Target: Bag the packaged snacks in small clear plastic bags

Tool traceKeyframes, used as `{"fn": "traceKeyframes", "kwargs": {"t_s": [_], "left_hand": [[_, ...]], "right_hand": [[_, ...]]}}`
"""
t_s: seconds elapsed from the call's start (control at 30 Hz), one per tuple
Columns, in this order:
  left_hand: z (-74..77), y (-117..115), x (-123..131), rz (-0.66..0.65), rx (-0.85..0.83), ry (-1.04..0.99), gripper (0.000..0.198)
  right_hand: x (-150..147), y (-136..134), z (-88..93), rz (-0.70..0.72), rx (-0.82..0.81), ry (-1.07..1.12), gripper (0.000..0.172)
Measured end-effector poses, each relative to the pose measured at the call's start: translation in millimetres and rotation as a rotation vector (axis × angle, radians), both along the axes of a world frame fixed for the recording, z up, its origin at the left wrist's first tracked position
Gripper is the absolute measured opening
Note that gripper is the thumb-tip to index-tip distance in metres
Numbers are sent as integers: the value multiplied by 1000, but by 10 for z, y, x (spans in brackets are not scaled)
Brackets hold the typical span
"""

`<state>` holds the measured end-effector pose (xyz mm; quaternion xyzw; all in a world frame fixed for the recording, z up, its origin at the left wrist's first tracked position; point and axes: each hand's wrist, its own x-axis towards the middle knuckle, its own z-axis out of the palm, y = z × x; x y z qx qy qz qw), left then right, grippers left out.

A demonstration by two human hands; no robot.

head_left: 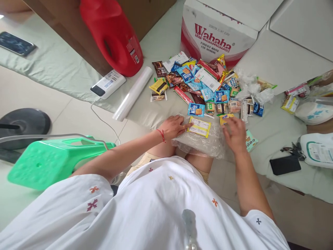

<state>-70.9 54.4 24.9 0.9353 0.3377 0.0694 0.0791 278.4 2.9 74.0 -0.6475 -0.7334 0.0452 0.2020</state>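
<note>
My left hand (173, 127) rests at the left edge of a sheet or bag of clear plastic (208, 147) over my lap. Its index finger is stretched out and touches a yellow-and-white snack packet (199, 127) lying on the plastic. The other fingers are bent and partly hidden. To the right of the plastic, my right hand (236, 135) has its fingers curled at a small yellow snack packet (225, 118), which they partly cover. Just beyond both hands lies a heap of wrapped snacks (200, 86), with blue biscuit packets (196, 109) at the near side.
A Wahaha carton (218, 34) stands behind the heap. Leftward are a plastic roll (132, 93), a white power bank (108, 84) with a cable, a red jug (111, 38) and a green plastic container (52, 163). Crumpled clear plastic (251, 85), a black wallet-like item (285, 165) and keys lie right.
</note>
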Motion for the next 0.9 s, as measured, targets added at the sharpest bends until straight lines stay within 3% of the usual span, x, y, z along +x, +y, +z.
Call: {"fn": "traceKeyframes", "kwargs": {"t_s": [0.07, 0.1, 0.27, 0.43, 0.53, 0.63, 0.7, 0.8, 0.9], "left_hand": [[17, -10, -3, 5, -10, 3, 49], [24, -16, -9, 5, -16, 5, 48], [37, -89, -76, -13, -56, -75, 48], [112, -255, -145, -22, -93, -217, 46], [125, -364, -235, -205, -161, -211, 53], [43, -447, -364, -385, -210, -176, 59], [-32, -481, -419, -390, -187, -195, 45], [-89, -500, -392, -245, -154, -286, 29], [-54, -459, -270, -21, -196, -422, 32]], "right_hand": [[-97, -103, -45, 216, -95, -47, 39], [-100, -160, -72, 256, -136, -58, 37], [17, -605, -122, 89, -24, -43, 31], [-295, -1167, -249, 364, -73, -124, 40], [-418, -1310, -419, 345, -31, -152, 36], [-370, -1280, -499, 305, 22, -141, 25], [-305, -1185, -453, 309, 9, -116, 25], [-236, -961, -269, 339, -99, -10, 23], [-207, -667, -76, 348, -203, 119, 26]]}}
